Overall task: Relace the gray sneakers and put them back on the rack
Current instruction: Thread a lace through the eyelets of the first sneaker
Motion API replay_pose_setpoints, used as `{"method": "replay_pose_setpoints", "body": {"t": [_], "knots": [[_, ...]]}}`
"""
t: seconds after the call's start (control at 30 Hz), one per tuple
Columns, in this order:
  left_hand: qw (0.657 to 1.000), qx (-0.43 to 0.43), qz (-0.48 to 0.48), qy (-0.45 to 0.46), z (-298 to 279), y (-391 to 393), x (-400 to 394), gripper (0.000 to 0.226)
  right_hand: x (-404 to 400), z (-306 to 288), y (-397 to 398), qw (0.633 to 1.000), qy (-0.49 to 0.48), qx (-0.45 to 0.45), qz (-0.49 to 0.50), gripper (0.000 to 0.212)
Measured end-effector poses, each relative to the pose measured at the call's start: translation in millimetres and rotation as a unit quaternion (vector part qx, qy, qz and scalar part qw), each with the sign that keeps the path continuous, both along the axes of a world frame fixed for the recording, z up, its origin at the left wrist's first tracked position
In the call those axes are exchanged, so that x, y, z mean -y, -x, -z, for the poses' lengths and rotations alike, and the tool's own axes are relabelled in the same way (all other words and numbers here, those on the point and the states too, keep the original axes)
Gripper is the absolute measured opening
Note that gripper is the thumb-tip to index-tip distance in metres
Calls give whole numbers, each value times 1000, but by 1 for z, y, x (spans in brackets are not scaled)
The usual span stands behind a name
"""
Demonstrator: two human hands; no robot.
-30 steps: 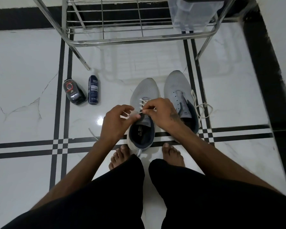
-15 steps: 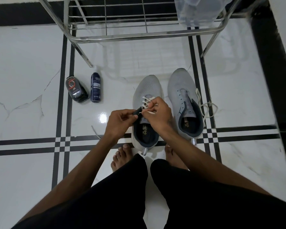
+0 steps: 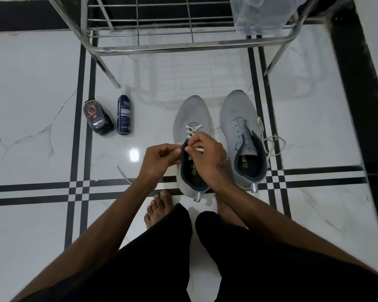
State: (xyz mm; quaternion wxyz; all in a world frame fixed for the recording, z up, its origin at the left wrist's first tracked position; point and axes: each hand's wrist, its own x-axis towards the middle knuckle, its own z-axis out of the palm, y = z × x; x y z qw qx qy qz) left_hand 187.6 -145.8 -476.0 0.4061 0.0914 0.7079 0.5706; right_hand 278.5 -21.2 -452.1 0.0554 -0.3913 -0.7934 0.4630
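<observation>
Two gray sneakers stand side by side on the white tiled floor, toes pointing away from me. The left sneaker (image 3: 190, 114) has a white lace (image 3: 192, 130) crossed through its lower eyelets. My left hand (image 3: 159, 159) pinches one lace end at the shoe's left edge. My right hand (image 3: 207, 155) pinches the other lace end over the tongue. The right sneaker (image 3: 238, 112) has bare eyelets, and its loose white lace (image 3: 271, 142) lies beside it on the right. The metal rack (image 3: 183, 45) stands just beyond the shoes.
Two dark containers lie on the floor to the left: a black bottle (image 3: 98, 118) and a navy spray can (image 3: 124, 115). A translucent box (image 3: 264, 12) sits on the rack's right side. My bare feet (image 3: 159, 208) are just behind the left sneaker. A black border (image 3: 358, 105) runs along the right.
Both hands have moved slightly forward along the left sneaker's tongue, working the lace ends at the eyelets. The camera has tilted a little, shifting the scene.
</observation>
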Motion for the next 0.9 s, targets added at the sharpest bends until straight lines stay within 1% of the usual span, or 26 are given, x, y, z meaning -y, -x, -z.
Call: {"method": "replay_pose_setpoints", "body": {"t": [0.03,0.13,0.17,0.2,0.23,0.27,0.3,0.33,0.4,0.47,0.53,0.6,0.63,0.67,0.7,0.73,0.77,0.8,0.83,0.87,0.9], "knots": [[1000,1,-8,8,1,2,-1,16,-2,0,-3,1000,4,1,-21,13],[1000,5,-22,20,3,5,-7,8,-3,-2,-10,996,-2,3,-86,33],[999,-5,-21,28,2,3,-9,9,-1,-4,-12,994,-28,5,-107,38],[999,-16,-24,35,0,2,-11,10,2,-4,-13,989,-78,15,-123,41],[998,-20,-35,37,-1,1,-14,11,3,-6,-13,979,-151,29,-132,41],[998,-16,-53,34,-3,-2,-14,11,3,-8,-15,967,-217,42,-125,40],[996,-9,-80,29,-5,-3,-14,11,0,-8,-17,960,-255,42,-106,35],[993,5,-112,22,-6,-3,-13,11,-2,-7,-20,960,-263,40,-91,28],[981,60,-186,-8,-7,-2,-7,11,-7,-4,-26,974,-203,54,-90,17],[966,99,-237,-35,-12,-2,-3,14,-10,-1,-27,981,-142,83,-101,12],[949,121,-286,-60,-21,3,-3,15,-13,0,-24,984,-123,88,-94,14],[915,146,-369,-74,-32,12,4,18,-17,0,-22,987,-110,88,-82,19],[899,150,-405,-66,-36,17,11,20,-18,-1,-22,988,-103,90,-72,20],[896,132,-422,-35,-39,23,25,21,-19,0,-22,989,-99,93,-65,20],[906,86,-413,19,-40,25,39,20,-18,-1,-22,988,-101,96,-65,18],[921,6,-378,97,-40,26,54,18,-18,-1,-22,986,-111,98,-72,16],[928,-94,-313,177,-39,26,67,17,-17,-2,-21,984,-122,100,-82,15],[922,-199,-216,251,-35,24,77,16,-16,-3,-21,982,-131,105,-91,14],[899,-287,-111,310,-33,21,82,17,-15,-4,-20,979,-136,110,-101,15],[864,-366,-20,345,-31,18,81,20,-15,-4,-18,978,-138,113,-109,15],[828,-439,54,345,-27,15,75,23,-15,-4,-18,977,-138,114,-113,16]]}}
